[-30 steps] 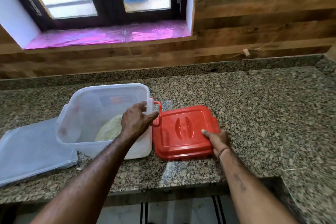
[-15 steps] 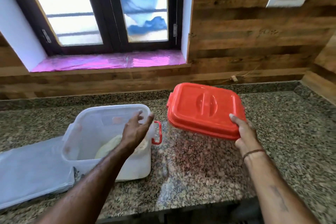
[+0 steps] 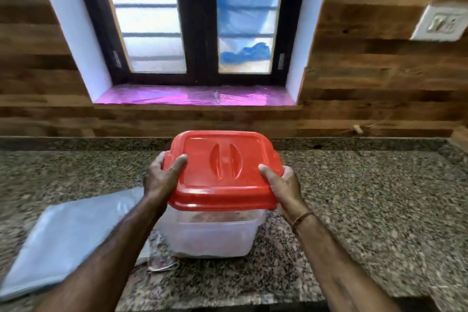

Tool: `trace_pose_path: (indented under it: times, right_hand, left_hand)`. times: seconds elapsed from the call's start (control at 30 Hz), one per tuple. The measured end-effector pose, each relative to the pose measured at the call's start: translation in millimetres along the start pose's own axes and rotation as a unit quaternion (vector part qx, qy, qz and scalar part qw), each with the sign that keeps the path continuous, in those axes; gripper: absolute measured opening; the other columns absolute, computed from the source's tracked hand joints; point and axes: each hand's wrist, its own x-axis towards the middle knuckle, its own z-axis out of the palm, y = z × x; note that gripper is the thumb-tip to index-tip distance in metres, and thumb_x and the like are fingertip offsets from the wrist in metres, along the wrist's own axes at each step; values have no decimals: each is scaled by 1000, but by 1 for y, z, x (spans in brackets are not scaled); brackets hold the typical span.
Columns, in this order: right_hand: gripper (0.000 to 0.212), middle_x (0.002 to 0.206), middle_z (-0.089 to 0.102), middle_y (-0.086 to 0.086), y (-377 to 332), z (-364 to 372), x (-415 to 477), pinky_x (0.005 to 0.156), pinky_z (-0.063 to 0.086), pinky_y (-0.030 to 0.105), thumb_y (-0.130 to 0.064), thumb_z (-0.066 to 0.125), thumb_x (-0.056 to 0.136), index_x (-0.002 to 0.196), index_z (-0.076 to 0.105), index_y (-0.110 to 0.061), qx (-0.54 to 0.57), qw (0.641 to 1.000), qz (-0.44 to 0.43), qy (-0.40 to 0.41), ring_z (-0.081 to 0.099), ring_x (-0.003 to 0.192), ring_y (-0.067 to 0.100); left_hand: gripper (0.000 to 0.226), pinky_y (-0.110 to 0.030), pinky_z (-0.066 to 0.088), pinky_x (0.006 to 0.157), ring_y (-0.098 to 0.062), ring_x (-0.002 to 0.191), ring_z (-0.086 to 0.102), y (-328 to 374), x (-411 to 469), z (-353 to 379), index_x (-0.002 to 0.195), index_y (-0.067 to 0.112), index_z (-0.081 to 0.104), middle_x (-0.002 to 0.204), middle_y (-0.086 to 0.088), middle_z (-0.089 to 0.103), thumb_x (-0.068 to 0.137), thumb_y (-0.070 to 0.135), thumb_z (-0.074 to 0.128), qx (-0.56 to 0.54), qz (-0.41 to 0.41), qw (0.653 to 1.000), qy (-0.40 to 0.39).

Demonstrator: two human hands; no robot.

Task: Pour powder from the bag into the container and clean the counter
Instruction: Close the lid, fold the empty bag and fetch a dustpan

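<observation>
Both arms reach forward; left hand and right hand grip opposite edges of the lid, thumbs on top, over the container.

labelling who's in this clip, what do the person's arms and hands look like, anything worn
The left forearm and right forearm are bare, with no sleeves in view. The left hand and right hand wear no gloves. A thin orange-brown thread band circles the right arm at the wrist; nothing worn shows on the other. Any marks on the forearms are too blurred to tell.
</observation>
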Motion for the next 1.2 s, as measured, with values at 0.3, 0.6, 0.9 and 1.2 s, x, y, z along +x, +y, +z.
trace_pose_path:
  times: [0.3,0.6,0.9,1.2]
  right_hand:
    - [69,106,71,8,20,39,-29,80,58,36,-66,65,75,117,64,-12,-167,985,-28,38,69,97,28]
    - [61,116,59,8,19,47,-34,70,62,41,-60,70,84,120,45,-17,-161,985,15,64,66,94,24]
    - [93,129,61,13,22,49,-31,85,61,44,-61,83,72,141,37,-17,-139,983,25,121,68,105,32]
    - [63,106,67,7,6,44,-28,75,61,42,-62,66,88,126,56,-13,-266,960,1,85,68,88,27]
  left_hand:
    - [67,-46,62,84,-27,98,72,-43,6,-29,129,23,62,112,-3,74,81,71,64,43,-41,998,-33]
    - [75,-48,51,104,-33,127,59,-51,5,-30,155,22,42,146,-11,57,93,56,64,47,-78,995,-43]
    - [78,-30,52,70,-29,93,71,-54,5,-36,127,5,64,112,-16,72,77,63,78,76,-112,991,15]
    - [66,-30,48,70,-24,93,61,-42,-5,-32,136,2,55,122,-19,69,91,48,71,108,-32,993,23]
